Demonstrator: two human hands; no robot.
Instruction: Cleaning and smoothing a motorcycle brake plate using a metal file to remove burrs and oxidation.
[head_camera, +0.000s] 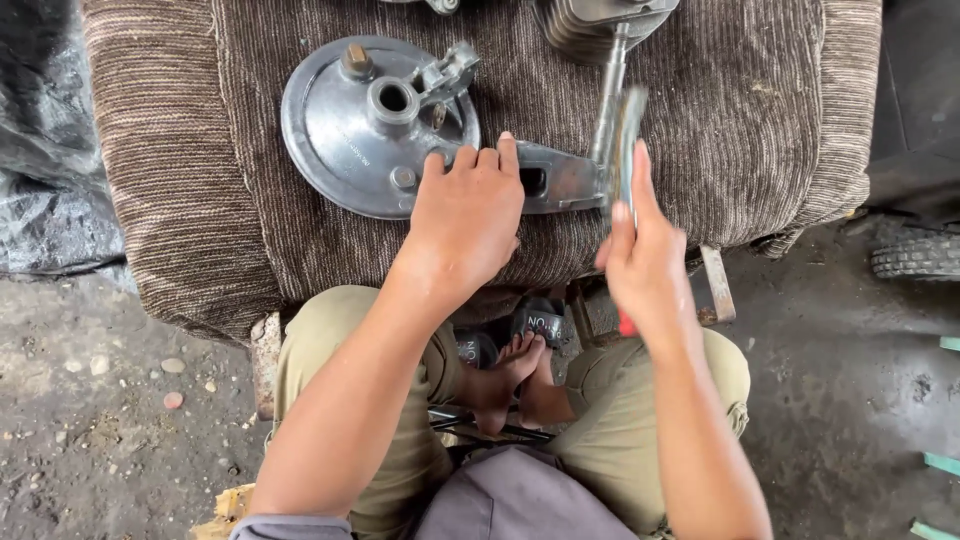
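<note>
My left hand (468, 215) lies flat, fingers together and palm down, on the flat metal arm (553, 180) that juts from a round grey brake plate (345, 130), pressing it onto the brown corduroy cushion (720, 110) that serves as my bench. The plate sits towards the far left of the cushion, its central hub hole and a brass-coloured stud facing up, a small lever bracket at its upper right edge. My right hand (640, 255) is closed around a red-handled tool (628, 150), its grip just showing below my palm; the upper part of the tool is blurred, so I cannot tell its exact kind, but it stands just beside the outer end of the plate's arm, close to my left fingertips. The two hands are near each other yet not touching. A slim metal rod (608, 105) runs up from that spot to a finned engine part (590, 25) at the cushion's far edge. I sit with khaki-trousered knees spread, bare feet in dark sandals (540, 320) below the cushion's front edge. A black plastic sheet (45, 170) lies to the left on the gritty concrete floor (110, 420), and a tyre (915, 255) shows at the right.
</note>
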